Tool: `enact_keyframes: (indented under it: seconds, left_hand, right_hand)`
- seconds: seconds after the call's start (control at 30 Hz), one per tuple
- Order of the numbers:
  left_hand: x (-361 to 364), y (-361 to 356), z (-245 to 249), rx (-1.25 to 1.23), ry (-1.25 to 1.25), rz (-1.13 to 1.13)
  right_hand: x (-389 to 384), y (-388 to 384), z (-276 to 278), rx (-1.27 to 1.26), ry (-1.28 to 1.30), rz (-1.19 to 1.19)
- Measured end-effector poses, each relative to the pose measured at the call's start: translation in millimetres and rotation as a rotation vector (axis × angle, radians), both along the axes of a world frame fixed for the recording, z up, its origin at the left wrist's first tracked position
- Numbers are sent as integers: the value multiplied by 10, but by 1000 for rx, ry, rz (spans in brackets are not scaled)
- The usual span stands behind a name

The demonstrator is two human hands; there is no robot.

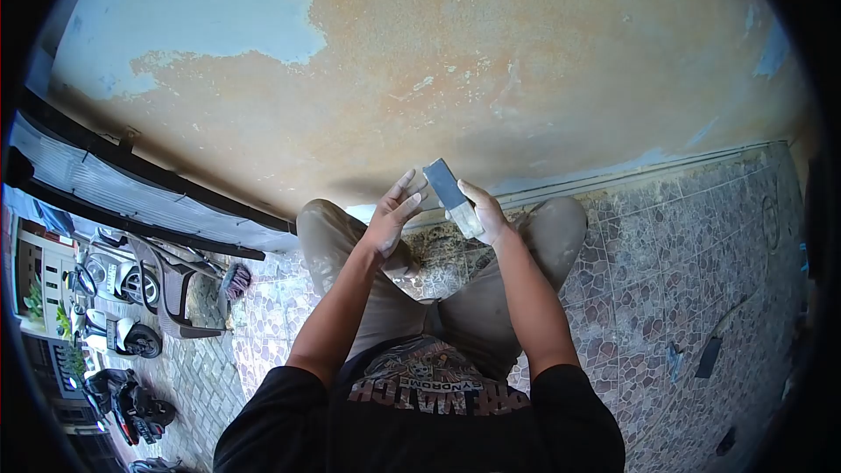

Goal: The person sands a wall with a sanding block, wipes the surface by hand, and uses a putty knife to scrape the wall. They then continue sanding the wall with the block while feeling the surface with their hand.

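Note:
My right hand (484, 211) grips a sanding block (446, 182) with a dark grey face and a pale, dusty lower end. The block is tilted, its dark end pointing up toward the wall. Just to its left, my left hand (394, 215) is open, with fingers apart and nothing in it. Whitish dust covers the fingers of both hands. Right in front of me stands a wall (543, 44) with worn orange-yellow paint and a large pale blue-white patch (210, 9) at upper left.
My bent knees flank my hands, close to the wall's foot. Stone-patterned tiles (639, 271) cover the floor. A dark flat piece (709, 357) lies at right beside a small bluish scrap (674, 361). At left are a dark-framed gate (131, 180), a chair (180, 298) and several parked motorbikes (109, 333).

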State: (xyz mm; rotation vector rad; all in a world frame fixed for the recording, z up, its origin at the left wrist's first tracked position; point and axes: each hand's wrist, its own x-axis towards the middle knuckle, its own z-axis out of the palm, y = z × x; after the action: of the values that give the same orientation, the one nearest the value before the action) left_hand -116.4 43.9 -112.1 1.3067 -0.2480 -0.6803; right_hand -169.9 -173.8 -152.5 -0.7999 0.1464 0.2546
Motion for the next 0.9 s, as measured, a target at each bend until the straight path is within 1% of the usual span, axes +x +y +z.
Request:
enact_keyframes:
  seconds: [0.03, 0.07, 0.1, 0.17, 0.23, 0.27, 0.33, 0.43, 0.57, 0.6, 0.63, 0.7, 0.73, 0.9]
  left_hand:
    - [20, -32, 13, -41, -25, -7]
    - [29, -53, -3, -57, -31, -2]
    - [43, -56, -71, -108, -13, 5]
    - [57, -64, -258, -115, 20, 78]
    - [72, 10, -437, -158, 33, 102]
    - [65, 40, -515, -183, 60, 119]
    - [31, 116, -601, -184, 89, 144]
    - [-21, 231, -720, -175, 134, 208]
    - [-6, 430, -904, -190, 155, 264]
    - [-2, 455, -927, -196, 176, 277]
    - [-9, 455, -909, -204, 171, 281]
    - [28, 464, -843, -180, 224, 273]
    - [42, 475, -845, -183, 236, 261]
    - [110, 439, -956, -227, 175, 189]
  right_hand:
    - [-12, 18, -4, -8, -12, -5]
    - [-24, 38, -5, -23, -19, 39]
    - [-20, 53, -12, -42, -29, 82]
    - [-10, 104, -125, -44, 20, 127]
    - [-9, 119, -139, -149, -11, 178]
    - [8, 143, -147, -181, 15, 194]
    - [13, 206, -208, -238, 76, 229]
    - [23, 309, -226, -280, 75, 295]
    - [33, 469, -129, -289, 112, 270]
    - [70, 472, -281, -237, 93, 301]
    - [51, 472, -300, -245, 89, 305]
    - [88, 475, -290, -376, 118, 294]
    - [86, 492, -274, -391, 158, 254]
    - [126, 408, -453, -382, 171, 261]
